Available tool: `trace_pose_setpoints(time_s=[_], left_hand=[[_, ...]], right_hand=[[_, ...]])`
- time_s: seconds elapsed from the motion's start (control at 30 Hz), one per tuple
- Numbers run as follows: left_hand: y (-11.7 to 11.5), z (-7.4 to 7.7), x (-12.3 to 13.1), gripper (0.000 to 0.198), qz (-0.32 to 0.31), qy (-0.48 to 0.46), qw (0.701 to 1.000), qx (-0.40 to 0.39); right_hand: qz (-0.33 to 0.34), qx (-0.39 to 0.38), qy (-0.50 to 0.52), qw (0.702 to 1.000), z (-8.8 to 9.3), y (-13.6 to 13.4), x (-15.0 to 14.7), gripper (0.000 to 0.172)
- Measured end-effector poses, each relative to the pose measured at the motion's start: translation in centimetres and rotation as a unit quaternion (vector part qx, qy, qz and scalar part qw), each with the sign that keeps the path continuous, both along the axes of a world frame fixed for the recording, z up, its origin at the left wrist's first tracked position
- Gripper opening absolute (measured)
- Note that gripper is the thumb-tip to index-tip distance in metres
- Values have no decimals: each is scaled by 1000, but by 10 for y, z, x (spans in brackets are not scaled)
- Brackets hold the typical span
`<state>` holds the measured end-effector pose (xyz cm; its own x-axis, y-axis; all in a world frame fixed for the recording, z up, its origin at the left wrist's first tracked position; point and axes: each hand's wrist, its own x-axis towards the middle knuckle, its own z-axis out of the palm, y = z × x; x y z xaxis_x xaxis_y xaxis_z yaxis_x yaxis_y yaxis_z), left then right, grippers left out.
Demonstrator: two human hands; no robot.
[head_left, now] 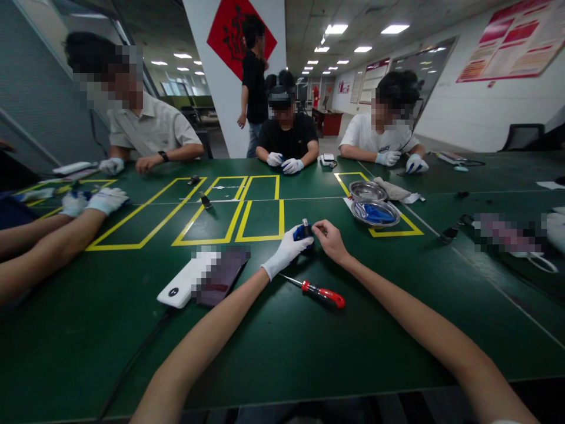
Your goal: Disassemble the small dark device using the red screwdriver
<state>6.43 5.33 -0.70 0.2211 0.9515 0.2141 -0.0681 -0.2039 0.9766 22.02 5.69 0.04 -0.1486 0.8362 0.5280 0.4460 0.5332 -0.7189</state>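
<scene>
My left hand (286, 252), in a white glove, is wrapped round a small blue and black device (303, 233) with a metallic tip pointing up. Bare and ungloved, my right hand (329, 239) is at the device's right side with thumb and forefinger pinched together. Whatever lies between those fingertips is too small to make out. A screwdriver (324, 292) with a red and black handle lies on the green table (273, 353) just below my hands, its shaft pointing to the upper left.
A white power bank (180, 288) with a cable and a dark phone (223, 280) lie to the left. Two metal bowls (375, 213) stand at the right, one holding blue items. Yellow tape rectangles mark the table. Several people sit around it.
</scene>
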Motion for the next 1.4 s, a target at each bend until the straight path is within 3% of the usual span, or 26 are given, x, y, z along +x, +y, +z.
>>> trace_pose_setpoints(time_s=[0.63,1.03,1.3,1.4], left_hand=[[5,-10,-3,43,14,-7,1000,-3],[12,-14,-3,41,19,-36,999,2],[19,-24,-5,40,5,-71,997,17],[18,-24,-7,43,-12,-90,996,5]], right_hand=[[-28,87,-172,981,4,-8,7,21],[22,114,-209,971,-3,-13,12,30],[54,148,-170,973,-11,-8,12,27],[21,121,-117,986,-10,-5,14,23]])
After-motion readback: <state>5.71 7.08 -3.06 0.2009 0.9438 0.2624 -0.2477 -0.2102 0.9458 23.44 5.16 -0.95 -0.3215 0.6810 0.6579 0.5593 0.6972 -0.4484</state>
